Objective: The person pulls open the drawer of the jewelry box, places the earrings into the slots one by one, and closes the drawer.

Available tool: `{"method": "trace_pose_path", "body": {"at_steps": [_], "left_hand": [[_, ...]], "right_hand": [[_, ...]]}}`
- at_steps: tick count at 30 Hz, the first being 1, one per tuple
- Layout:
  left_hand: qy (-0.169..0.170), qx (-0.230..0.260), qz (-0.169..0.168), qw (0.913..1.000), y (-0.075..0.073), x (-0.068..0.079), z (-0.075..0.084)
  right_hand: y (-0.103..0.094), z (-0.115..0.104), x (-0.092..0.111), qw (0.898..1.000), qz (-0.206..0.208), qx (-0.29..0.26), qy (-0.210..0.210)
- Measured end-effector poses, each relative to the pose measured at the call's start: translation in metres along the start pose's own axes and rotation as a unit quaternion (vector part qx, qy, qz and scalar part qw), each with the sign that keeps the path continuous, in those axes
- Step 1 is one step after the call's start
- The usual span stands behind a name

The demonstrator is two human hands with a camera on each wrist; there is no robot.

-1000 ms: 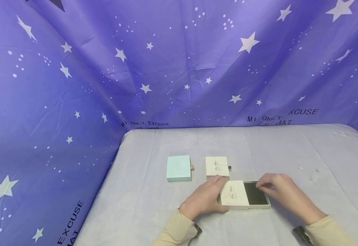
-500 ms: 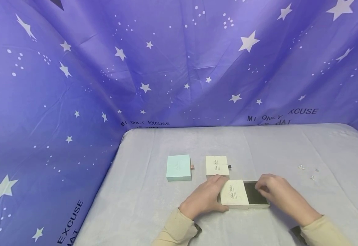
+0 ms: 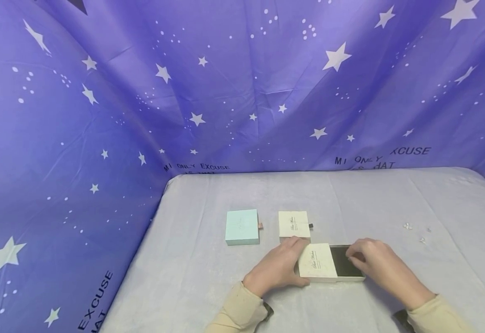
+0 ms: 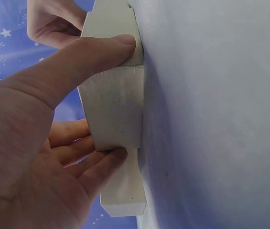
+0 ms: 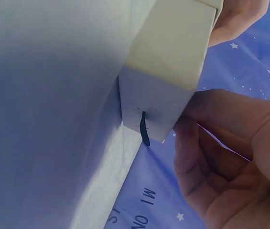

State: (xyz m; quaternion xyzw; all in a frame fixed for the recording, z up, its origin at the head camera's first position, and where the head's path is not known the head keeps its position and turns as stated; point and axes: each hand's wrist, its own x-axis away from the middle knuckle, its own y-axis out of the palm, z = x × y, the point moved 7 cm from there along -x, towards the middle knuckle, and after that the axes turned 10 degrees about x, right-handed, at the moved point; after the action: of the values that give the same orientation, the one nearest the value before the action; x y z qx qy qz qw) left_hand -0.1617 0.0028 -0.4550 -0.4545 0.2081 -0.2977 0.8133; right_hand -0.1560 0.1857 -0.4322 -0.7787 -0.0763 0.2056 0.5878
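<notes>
My left hand (image 3: 275, 268) grips the cream sleeve (image 3: 320, 262) of a small sliding gift box by its left end. In the left wrist view, the thumb lies on one side of that sleeve (image 4: 115, 105) and fingers on the other. The drawer (image 3: 350, 279) is pulled partway out to the right, showing a black insert (image 3: 343, 266). My right hand (image 3: 382, 266) is over the drawer with curled thumb and fingers at the insert. Its fingertips are hidden behind the drawer wall (image 5: 151, 98) in the right wrist view, so whether they pinch anything is unclear. A dark ribbon tab (image 5: 145, 129) hangs from the drawer end.
Behind the left hand sits another cream box (image 3: 293, 224) with a dark tab. A mint-green box (image 3: 242, 226) with a pinkish tab lies left of it. Several tiny shiny pieces (image 3: 407, 226) lie at the right on the pale cloth-covered table (image 3: 184, 259). Purple starry curtains (image 3: 242, 83) surround it.
My right hand has shifted slightly left and lower over the black insert, its fingers more curled. The left hand and the boxes stay in place.
</notes>
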Motion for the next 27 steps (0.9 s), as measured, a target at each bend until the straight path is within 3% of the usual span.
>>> {"method": "trace_pose_path", "body": {"at_steps": [14,27], "left_hand": [[0.004,0.008,0.002,1.0000,0.000,-0.001,-0.001],[0.004,0.005,0.003,1.0000,-0.001,0.000,-0.001]], "right_hand": [[0.006,-0.004,-0.001,1.000,-0.011,-0.005,0.017],[0.000,-0.014,0.002,0.996,0.018,0.080,-0.031]]}}
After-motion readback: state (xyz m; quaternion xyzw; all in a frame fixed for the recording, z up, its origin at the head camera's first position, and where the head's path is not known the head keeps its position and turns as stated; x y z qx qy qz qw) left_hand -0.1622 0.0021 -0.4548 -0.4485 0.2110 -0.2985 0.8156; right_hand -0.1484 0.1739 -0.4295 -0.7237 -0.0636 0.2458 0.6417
